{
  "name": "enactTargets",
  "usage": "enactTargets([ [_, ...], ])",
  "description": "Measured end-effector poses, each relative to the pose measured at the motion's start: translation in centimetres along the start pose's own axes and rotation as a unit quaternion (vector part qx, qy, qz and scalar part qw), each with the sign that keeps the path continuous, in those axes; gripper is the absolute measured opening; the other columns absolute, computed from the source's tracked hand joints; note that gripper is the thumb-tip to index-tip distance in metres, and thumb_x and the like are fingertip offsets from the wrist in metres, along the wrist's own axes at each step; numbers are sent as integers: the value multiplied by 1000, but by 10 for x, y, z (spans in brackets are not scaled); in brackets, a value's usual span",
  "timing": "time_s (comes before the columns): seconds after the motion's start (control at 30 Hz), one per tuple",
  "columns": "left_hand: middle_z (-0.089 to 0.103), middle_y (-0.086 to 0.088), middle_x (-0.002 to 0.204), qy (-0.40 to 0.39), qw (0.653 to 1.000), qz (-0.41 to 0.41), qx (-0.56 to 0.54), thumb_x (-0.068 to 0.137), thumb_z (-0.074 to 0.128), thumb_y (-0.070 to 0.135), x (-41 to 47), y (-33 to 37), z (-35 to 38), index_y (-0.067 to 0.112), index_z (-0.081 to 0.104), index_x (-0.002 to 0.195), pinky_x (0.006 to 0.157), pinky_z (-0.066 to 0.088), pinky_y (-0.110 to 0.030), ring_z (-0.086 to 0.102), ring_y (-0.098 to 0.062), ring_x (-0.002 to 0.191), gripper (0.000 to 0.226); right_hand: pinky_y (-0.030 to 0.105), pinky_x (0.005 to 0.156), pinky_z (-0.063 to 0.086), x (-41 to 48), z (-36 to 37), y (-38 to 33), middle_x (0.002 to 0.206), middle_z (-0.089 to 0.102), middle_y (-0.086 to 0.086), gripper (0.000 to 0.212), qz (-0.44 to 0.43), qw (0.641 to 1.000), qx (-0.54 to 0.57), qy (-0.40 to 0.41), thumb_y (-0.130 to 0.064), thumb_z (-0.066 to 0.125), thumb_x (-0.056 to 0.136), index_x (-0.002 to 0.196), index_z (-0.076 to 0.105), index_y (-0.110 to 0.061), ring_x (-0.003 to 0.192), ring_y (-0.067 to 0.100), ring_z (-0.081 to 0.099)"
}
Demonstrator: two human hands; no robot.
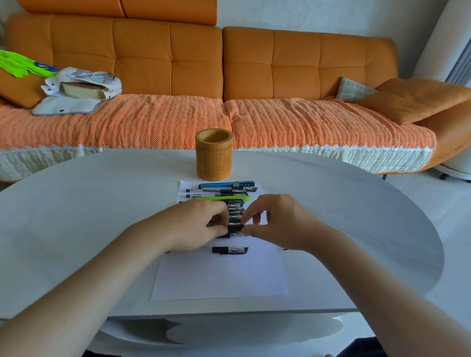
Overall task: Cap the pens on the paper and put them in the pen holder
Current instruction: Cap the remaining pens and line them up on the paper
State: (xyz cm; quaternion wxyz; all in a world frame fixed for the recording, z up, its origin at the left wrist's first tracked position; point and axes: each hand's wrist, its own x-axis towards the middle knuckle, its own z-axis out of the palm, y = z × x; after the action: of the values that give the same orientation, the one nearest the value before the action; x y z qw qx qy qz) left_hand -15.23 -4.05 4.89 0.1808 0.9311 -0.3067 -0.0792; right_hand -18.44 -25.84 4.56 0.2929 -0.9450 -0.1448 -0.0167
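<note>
A white sheet of paper (223,276) lies on the table with several pens in a row on its far half. At the far end lie a blue pen (226,184) and a green pen (222,197). Several black caps (235,211) sit in a column at mid-sheet. My left hand (196,225) grips a black pen whose body it mostly hides. My right hand (278,224) pinches a black cap (236,227) against that pen's end. One black capped piece (230,250) lies alone nearer me. The wooden pen holder (214,155) stands upright beyond the paper, empty as far as I can see.
The round white table (76,224) has its near edge just below the paper. An orange sofa (207,67) runs behind the table, with a bag and a book (81,88) on its left and cushions (416,97) on its right.
</note>
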Motion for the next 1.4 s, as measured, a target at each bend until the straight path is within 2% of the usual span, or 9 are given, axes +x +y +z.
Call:
enactTargets([
  [0.13, 58, 17, 97, -4, 1000, -10, -16, 96, 52, 36, 9, 6, 4, 34, 53, 97, 78, 48, -33, 57, -8, 89, 2, 10, 61, 38, -8, -22, 16, 89, 65, -19, 13, 34, 998, -8, -48, -34, 72, 82, 93, 72, -38, 68, -9, 56],
  [0.27, 59, 14, 111, -1, 1000, -19, -14, 99, 46, 34, 17, 15, 7, 34, 54, 111, 89, 48, -36, 56, -11, 101, 15, 11, 63, 40, -20, -36, 37, 96, 62, -20, 22, 73, 991, -66, -90, -28, 67, 81, 97, 70, -43, 75, -4, 58],
  [0.37, 59, 14, 108, 3, 1000, -9, -2, 99, 46, 34, 22, 20, 10, 34, 58, 110, 84, 46, -32, 55, -12, 101, 16, 16, 67, 45, -27, -38, 45, 98, 62, -19, 21, 87, 985, -107, -108, -34, 70, 78, 98, 70, -43, 77, -1, 57],
  [0.53, 60, 19, 88, 30, 999, 2, 12, 97, 48, 38, 28, 23, 15, 42, 57, 103, 70, 44, -29, 56, -7, 86, 11, 27, 81, 50, -28, -35, 47, 96, 64, -20, 3, 91, 978, -171, -79, -41, 72, 80, 83, 71, -39, 90, 3, 58],
  [0.73, 61, 16, 93, 35, 999, -2, 5, 97, 49, 39, 27, 22, 16, 41, 58, 110, 82, 51, -37, 57, -9, 89, 16, 22, 66, 47, -19, -28, 44, 83, 61, -19, 7, 85, 992, -83, -36, -28, 71, 85, 85, 71, -35, 74, 3, 56],
  [0.87, 60, 15, 104, 43, 999, -5, 3, 97, 49, 39, 24, 18, 12, 41, 58, 115, 84, 50, -37, 57, -11, 96, 20, 25, 72, 49, -10, -27, 35, 82, 64, -17, 12, 60, 997, -43, 38, -30, 69, 88, 99, 69, -34, 78, 5, 63],
  [1.0, 53, 22, 94, 69, 998, -4, 4, 97, 51, 38, 21, 12, 6, 39, 59, 116, 73, 44, -28, 54, -7, 89, 20, 19, 61, 45, -4, -24, 30, 89, 64, -14, 18, 60, 997, 16, 42, -25, 68, 90, 106, 65, -32, 69, 5, 68],
  [1.13, 52, 20, 90, 80, 997, -18, 13, 96, 52, 39, 16, 4, 1, 40, 60, 112, 76, 47, -31, 53, -6, 84, 17, 22, 67, 48, 2, -18, 27, 83, 63, -14, 25, 51, 996, 39, 59, -18, 74, 85, 106, 68, -29, 77, 10, 62],
  [1.4, 61, 17, 97, 92, 995, -30, 3, 96, 52, 40, 9, -5, -5, 41, 61, 112, 80, 51, -37, 57, -6, 86, 18, 9, 62, 46, 10, -9, 21, 82, 69, -11, 33, 39, 993, 71, 86, -19, 80, 80, 109, 68, -28, 71, 5, 58],
])
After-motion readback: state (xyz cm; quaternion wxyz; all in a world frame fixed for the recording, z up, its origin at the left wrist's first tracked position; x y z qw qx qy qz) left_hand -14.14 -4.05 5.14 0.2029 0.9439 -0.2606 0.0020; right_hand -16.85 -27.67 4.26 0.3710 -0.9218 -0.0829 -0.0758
